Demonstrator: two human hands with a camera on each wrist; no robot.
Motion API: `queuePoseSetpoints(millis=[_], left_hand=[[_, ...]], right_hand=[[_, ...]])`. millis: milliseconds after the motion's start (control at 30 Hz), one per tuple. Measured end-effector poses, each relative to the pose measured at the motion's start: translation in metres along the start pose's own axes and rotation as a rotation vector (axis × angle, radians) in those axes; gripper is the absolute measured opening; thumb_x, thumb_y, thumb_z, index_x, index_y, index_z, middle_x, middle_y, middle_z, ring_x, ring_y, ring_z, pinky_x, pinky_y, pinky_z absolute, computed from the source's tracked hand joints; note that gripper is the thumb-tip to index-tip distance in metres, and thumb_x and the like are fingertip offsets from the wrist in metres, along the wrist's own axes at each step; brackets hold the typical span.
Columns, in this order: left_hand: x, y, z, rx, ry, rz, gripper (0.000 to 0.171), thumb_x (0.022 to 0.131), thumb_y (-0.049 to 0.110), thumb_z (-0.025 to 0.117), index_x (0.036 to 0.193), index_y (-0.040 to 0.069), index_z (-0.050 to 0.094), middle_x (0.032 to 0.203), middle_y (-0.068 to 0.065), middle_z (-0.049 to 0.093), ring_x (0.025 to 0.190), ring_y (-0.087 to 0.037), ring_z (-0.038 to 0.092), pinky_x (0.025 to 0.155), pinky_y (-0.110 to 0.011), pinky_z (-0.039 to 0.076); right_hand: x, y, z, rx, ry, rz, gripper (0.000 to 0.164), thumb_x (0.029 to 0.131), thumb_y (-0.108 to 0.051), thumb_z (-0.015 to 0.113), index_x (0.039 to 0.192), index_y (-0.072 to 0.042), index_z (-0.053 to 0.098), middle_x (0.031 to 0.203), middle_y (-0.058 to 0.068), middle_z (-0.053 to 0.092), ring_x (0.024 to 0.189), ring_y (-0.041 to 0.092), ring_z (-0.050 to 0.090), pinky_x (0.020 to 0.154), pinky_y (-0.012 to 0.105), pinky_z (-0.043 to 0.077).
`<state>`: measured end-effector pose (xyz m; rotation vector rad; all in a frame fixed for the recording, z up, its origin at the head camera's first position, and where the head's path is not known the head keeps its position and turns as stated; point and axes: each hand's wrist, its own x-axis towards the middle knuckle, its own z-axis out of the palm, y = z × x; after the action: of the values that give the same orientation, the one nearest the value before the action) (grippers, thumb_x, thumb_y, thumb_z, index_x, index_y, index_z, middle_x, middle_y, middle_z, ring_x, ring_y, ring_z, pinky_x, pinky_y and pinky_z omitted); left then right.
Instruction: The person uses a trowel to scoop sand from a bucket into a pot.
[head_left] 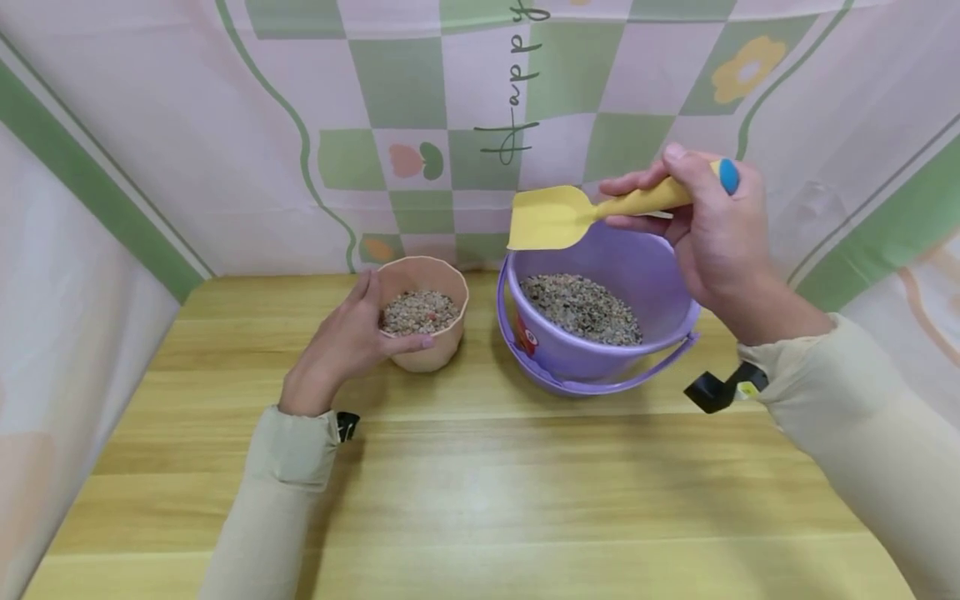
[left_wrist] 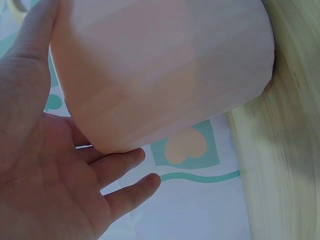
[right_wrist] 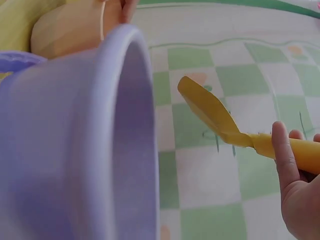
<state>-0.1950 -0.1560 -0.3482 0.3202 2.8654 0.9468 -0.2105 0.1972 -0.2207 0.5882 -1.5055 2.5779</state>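
Note:
My left hand [head_left: 341, 337] holds a peach faceted flowerpot [head_left: 431, 358] from its left side. Its thumb lies at the near rim, with the other fingers along the far side, loosely spread in the left wrist view. Small mixed gravel [head_left: 420, 312] partly fills the pot. Above the purple bucket [head_left: 570, 358], my right hand [head_left: 720, 225] grips the handle of a yellow toy shovel [head_left: 551, 218] with a blue end. The blade points left over the bucket's far-left rim, and no grains show on it. More gravel [head_left: 581, 308] lies inside the bucket.
Both containers stand at the back of a wooden table [head_left: 480, 492], with a narrow gap between them. The bucket's purple handle [head_left: 600, 387] hangs down along its near side. A checked green-and-white cloth [head_left: 397, 83] hangs right behind them.

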Motion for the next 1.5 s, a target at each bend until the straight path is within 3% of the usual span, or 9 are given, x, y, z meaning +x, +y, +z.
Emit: queuePoseSetpoints(millis=[300, 533, 633, 800, 1000, 1067, 1200, 1300, 1500], left_hand=[[-0.001, 0.001, 0.0, 0.007, -0.002, 0.007, 0.132, 0.073, 0.071, 0.074, 0.16, 0.005, 0.001, 0.165, -0.017, 0.006, 0.147, -0.039, 0.022, 0.115, -0.054, 0.027], [-0.001, 0.001, 0.0, 0.012, 0.002, 0.02, 0.131, 0.073, 0.071, 0.073, 0.16, 0.005, 0.0, 0.165, -0.018, 0.005, 0.147, -0.039, 0.022, 0.115, -0.054, 0.028], [-0.001, 0.0, 0.001, 0.013, 0.001, 0.025, 0.131, 0.074, 0.071, 0.073, 0.16, 0.005, 0.0, 0.165, -0.017, 0.005, 0.146, -0.04, 0.023, 0.114, -0.054, 0.028], [0.0, 0.0, 0.002, 0.012, -0.006, 0.021, 0.131, 0.074, 0.072, 0.072, 0.16, 0.006, -0.001, 0.166, -0.016, 0.004, 0.146, -0.04, 0.023, 0.114, -0.055, 0.028], [0.0, -0.001, 0.002, 0.008, 0.017, 0.043, 0.129, 0.073, 0.071, 0.074, 0.16, 0.006, 0.004, 0.164, -0.017, 0.012, 0.144, -0.041, 0.029, 0.112, -0.056, 0.031], [0.0, -0.001, 0.002, 0.01, 0.019, 0.047, 0.129, 0.073, 0.071, 0.074, 0.16, 0.006, 0.003, 0.164, -0.017, 0.012, 0.144, -0.041, 0.029, 0.112, -0.056, 0.031], [0.0, -0.001, 0.002, 0.013, 0.014, 0.043, 0.129, 0.074, 0.071, 0.073, 0.16, 0.006, 0.002, 0.165, -0.017, 0.01, 0.144, -0.041, 0.028, 0.113, -0.056, 0.031], [-0.001, -0.001, 0.002, 0.015, 0.009, 0.032, 0.129, 0.074, 0.072, 0.072, 0.16, 0.006, 0.001, 0.165, -0.017, 0.007, 0.145, -0.041, 0.026, 0.113, -0.055, 0.03], [-0.002, 0.0, 0.002, 0.01, 0.001, 0.018, 0.131, 0.073, 0.073, 0.072, 0.16, 0.007, -0.002, 0.165, -0.017, 0.004, 0.146, -0.041, 0.023, 0.114, -0.056, 0.028]], right_hand=[[-0.014, -0.003, -0.03, 0.004, -0.012, 0.077, 0.029, 0.101, -0.003, 0.056, 0.084, 0.02, 0.062, 0.082, 0.032, 0.069, 0.087, 0.042, 0.072, 0.071, 0.049, 0.055], [-0.019, 0.012, -0.044, -0.208, -0.053, 0.248, 0.033, 0.102, -0.013, 0.057, 0.09, 0.017, 0.066, 0.088, 0.026, 0.072, 0.082, 0.037, 0.073, 0.07, 0.045, 0.056], [-0.02, 0.017, -0.047, -0.244, -0.07, 0.295, 0.033, 0.103, -0.014, 0.056, 0.09, 0.015, 0.066, 0.089, 0.025, 0.073, 0.083, 0.036, 0.073, 0.071, 0.045, 0.057], [-0.019, 0.02, -0.05, -0.238, -0.073, 0.309, 0.032, 0.103, -0.013, 0.055, 0.091, 0.014, 0.067, 0.088, 0.025, 0.072, 0.079, 0.036, 0.074, 0.071, 0.044, 0.058], [-0.017, 0.021, -0.054, -0.268, -0.048, 0.31, 0.03, 0.103, -0.015, 0.056, 0.091, 0.01, 0.066, 0.085, 0.024, 0.073, 0.078, 0.035, 0.074, 0.069, 0.043, 0.058], [-0.017, 0.022, -0.057, -0.348, -0.017, 0.288, 0.029, 0.102, -0.018, 0.058, 0.092, 0.009, 0.065, 0.084, 0.021, 0.073, 0.077, 0.031, 0.074, 0.068, 0.041, 0.059], [-0.018, 0.023, -0.064, -0.709, 0.044, 0.189, 0.03, 0.101, -0.027, 0.061, 0.092, 0.001, 0.069, 0.079, 0.003, 0.075, 0.076, 0.014, 0.073, 0.074, 0.024, 0.058], [-0.018, 0.023, -0.069, -0.956, 0.074, 0.114, 0.033, 0.1, -0.032, 0.061, 0.091, -0.002, 0.071, 0.077, -0.009, 0.073, 0.08, 0.007, 0.069, 0.082, 0.015, 0.048], [-0.021, 0.023, -0.074, -1.109, 0.096, 0.067, 0.037, 0.1, -0.035, 0.06, 0.096, 0.0, 0.072, 0.081, -0.013, 0.071, 0.087, 0.008, 0.06, 0.08, 0.017, 0.042]])
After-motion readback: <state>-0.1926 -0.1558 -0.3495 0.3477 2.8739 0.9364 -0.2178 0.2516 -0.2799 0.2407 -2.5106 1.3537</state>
